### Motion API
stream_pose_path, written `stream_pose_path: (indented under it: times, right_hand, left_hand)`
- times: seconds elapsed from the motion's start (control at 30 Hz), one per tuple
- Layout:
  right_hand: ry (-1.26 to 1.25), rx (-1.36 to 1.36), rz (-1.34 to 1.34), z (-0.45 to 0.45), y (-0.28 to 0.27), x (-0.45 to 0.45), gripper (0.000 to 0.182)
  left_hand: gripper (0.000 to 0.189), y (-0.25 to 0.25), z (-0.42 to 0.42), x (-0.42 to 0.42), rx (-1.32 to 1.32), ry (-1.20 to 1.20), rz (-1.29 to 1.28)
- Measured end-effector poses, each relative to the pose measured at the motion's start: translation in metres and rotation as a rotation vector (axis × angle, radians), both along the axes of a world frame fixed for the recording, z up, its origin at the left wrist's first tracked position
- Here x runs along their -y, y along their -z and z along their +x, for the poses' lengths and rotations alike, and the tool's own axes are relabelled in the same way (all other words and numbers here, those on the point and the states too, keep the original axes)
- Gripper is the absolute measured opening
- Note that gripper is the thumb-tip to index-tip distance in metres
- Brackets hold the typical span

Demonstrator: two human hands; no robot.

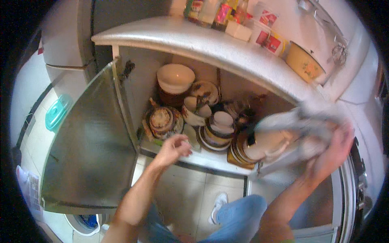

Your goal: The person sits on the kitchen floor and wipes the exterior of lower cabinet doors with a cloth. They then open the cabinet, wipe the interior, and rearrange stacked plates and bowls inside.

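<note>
My right hand [342, 141], blurred, holds what looks like a grey-white cloth [316, 129] at the right end of an open low cupboard. My left hand [176, 148] has curled fingers at the shelf's front edge; whether it holds something small is unclear. Between the hands stand stacked bowls and plates [218, 130] and more plates under a pale vessel [261, 145]. Behind my left hand sits a lidded patterned pot [161, 120], with a cup [191, 104] beside it. Farther back is a large white bowl [175, 78]. The cloth partly hides the right-hand dishes.
An open cupboard door [91, 145] stands at left. Above the shelf, the countertop [170, 32] carries bottles [209, 12], tubs and a yellow enamel pot [304, 62]. A teal plastic item [57, 112] lies beyond the door; a white bucket [70, 221] is at lower left.
</note>
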State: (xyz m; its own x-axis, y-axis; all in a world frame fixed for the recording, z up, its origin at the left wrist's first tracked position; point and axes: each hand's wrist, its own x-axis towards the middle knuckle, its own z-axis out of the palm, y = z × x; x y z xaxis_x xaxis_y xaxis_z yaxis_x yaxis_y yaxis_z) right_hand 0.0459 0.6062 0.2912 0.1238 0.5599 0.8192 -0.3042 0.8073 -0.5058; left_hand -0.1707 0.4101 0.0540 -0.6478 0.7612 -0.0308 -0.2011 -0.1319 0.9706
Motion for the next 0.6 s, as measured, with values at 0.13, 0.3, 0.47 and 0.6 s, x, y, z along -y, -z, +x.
stream_pose_path:
  times: [0.13,0.3,0.47,0.6]
  right_hand:
    - [0.159,0.188,0.209,0.021,-0.088,-0.069,0.037]
    - [0.817,0.706,0.441,0.018,-0.077,-0.104,0.035]
    - [-0.040,0.609,0.188,-0.007,0.033,0.000,0.014]
    - [-0.540,1.047,-0.146,-0.074,0.174,0.000,0.015]
  left_hand:
    - [0.030,-0.002,-0.001,-0.012,-0.045,-0.138,-0.001]
    - [0.028,0.001,-0.003,-0.006,-0.060,-0.196,-0.013]
    - [0.026,0.013,-0.011,-0.003,-0.027,-0.292,0.014]
    - [0.025,-0.005,-0.007,-0.011,0.008,-0.374,0.007]
